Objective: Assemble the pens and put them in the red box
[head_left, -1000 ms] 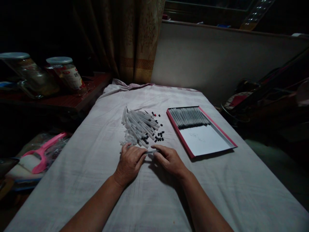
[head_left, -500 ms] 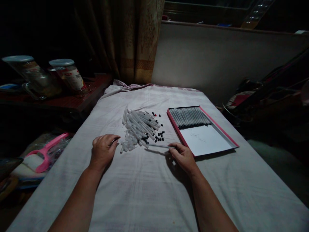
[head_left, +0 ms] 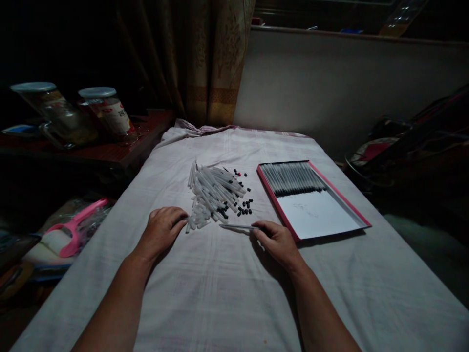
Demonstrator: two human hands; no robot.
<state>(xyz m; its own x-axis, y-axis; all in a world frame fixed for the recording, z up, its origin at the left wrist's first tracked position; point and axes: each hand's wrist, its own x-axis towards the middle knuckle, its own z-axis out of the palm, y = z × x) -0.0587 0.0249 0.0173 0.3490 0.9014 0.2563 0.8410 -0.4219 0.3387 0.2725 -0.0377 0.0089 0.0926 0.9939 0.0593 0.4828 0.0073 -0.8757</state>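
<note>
Right hand [head_left: 277,240]: one pen [head_left: 236,227]. Left hand [head_left: 160,228]: near one pile [head_left: 216,188]. One box [head_left: 318,217].

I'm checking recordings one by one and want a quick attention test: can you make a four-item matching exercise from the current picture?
1. Right hand
2. Left hand
3. Box
4. Black pieces

A. Scattered beside the pile of tubes
B. Pink-edged, with a row of tubes inside
C. Pinching a slim tube
D. Next to small translucent pieces, contact unclear

Pairs: 1-C, 2-D, 3-B, 4-A
</note>
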